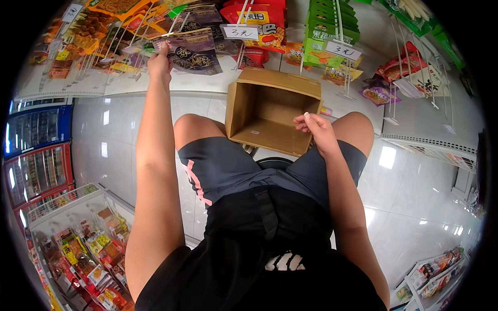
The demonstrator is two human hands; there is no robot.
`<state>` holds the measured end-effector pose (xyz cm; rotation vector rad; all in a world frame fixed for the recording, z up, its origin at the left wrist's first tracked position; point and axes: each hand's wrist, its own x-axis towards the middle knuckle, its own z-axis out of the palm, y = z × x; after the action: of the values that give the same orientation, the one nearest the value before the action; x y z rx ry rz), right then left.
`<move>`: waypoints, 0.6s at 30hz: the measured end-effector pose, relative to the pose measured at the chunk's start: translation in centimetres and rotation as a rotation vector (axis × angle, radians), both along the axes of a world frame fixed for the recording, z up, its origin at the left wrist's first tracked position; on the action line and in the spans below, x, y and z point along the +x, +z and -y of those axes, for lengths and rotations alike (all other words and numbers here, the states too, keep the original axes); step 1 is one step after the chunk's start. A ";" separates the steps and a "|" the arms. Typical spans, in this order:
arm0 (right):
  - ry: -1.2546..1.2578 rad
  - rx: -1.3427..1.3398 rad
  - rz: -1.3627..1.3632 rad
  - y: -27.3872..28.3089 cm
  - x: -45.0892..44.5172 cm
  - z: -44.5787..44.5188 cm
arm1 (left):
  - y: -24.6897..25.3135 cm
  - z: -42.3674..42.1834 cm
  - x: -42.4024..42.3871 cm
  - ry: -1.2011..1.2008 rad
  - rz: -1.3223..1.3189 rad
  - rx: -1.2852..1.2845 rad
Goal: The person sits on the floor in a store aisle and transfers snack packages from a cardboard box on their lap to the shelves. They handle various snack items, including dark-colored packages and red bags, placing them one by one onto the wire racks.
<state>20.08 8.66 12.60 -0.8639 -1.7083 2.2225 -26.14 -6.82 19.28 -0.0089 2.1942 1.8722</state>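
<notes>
With my arm stretched forward, my left hand (159, 67) pinches the edge of a dark purple snack bag (194, 52) at the display rack. More purple bags (196, 19) hang on a hook just behind it. An open cardboard box (268, 134) rests in front of my knees, its mouth facing me; only a small label shows on its inner wall. My right hand (318, 130) hovers by the box's right side, fingers loosely curled and apart, with nothing in them.
Red snack bags (268, 25) and green snack bags (330, 33) hang beyond the box. Metal hooks with price tags (240, 32) jut out towards me. A snack shelf (89, 248) stands behind on the left, near drink coolers (37, 128). Another rack (435, 276) is at lower right.
</notes>
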 end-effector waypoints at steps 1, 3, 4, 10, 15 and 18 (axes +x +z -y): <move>-0.001 -0.002 0.002 0.0 0.0 -0.1 | 0.1 -0.2 0.1 -0.003 -0.015 -0.027; 0.002 -0.001 0.013 0.1 -0.2 -0.1 | -0.6 0.1 -0.4 -0.030 -0.048 -0.017; 0.003 -0.001 0.020 0.1 -0.2 0.0 | -0.9 0.2 -0.8 -0.045 -0.064 -0.012; 0.023 0.028 0.055 0.0 -0.4 -0.1 | -1.4 0.2 -2.3 -0.037 0.028 0.201; 0.020 0.007 0.058 -0.1 -0.2 -0.1 | -0.7 -1.0 -1.9 0.045 0.029 0.052; 0.015 -0.006 0.047 0.0 -0.2 -0.1 | -0.7 -1.2 -1.9 0.050 0.017 0.034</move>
<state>19.86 8.76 12.65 -0.9148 -1.7356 2.2346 -28.03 -5.66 18.59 -0.0745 2.1692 1.9290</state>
